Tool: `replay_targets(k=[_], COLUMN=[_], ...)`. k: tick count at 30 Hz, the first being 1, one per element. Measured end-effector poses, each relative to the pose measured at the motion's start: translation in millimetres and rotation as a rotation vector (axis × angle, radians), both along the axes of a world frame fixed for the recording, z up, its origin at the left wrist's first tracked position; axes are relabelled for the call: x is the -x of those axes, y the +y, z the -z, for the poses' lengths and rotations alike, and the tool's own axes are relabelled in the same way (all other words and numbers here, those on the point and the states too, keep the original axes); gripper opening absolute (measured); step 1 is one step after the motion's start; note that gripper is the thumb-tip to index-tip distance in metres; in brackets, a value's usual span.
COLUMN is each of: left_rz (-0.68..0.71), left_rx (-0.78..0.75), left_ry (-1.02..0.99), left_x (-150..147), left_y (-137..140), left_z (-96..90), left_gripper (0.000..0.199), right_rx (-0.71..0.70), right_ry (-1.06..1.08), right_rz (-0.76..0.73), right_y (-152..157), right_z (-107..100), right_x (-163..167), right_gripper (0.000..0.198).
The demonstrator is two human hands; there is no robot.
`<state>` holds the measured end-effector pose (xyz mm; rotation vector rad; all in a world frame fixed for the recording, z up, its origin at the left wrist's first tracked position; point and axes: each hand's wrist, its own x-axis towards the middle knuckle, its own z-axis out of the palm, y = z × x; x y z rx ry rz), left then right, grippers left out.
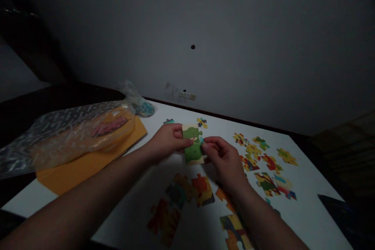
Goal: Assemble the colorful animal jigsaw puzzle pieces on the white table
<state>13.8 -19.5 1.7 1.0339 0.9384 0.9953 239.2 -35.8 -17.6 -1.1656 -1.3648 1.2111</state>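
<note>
Above the smooth white desk (pixel 310 218), your left hand (pixel 168 140) grips a flat, green, knob-edged puzzle piece (pixel 191 154) — thumb across its front — while your right hand (pixel 225 160) pinches its right side beside a pale-blue patch (pixel 201 140). It sits between both grips. Loose, multicoloured interlocking pieces (pixel 203 191) lie nearer you and rightward; clear bubble wrap (pixel 73 115) partly covers an orange-yellow sheet (pixel 61 179).

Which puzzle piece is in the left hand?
The mostly green piece, held up by the left hand; the scattered pieces lie on the table.
</note>
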Motion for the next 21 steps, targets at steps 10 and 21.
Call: replay_targets(k=[10, 21], left_rz=[0.183, 0.199], left_rx=[0.058, 0.093], left_ry=[0.408, 0.641], left_x=[50.9, 69.2], left_y=[16.5, 19.9], left_z=[-10.0, -11.0], left_gripper=[0.036, 0.047], right_rx=[-0.168, -0.251], right_ry=[-0.107, -0.336], right_rz=[0.211, 0.130], right_y=[3.0, -4.8], right_z=[-12.1, -7.4], right_x=[-12.3, -4.4], right_gripper=[0.029, 0.022])
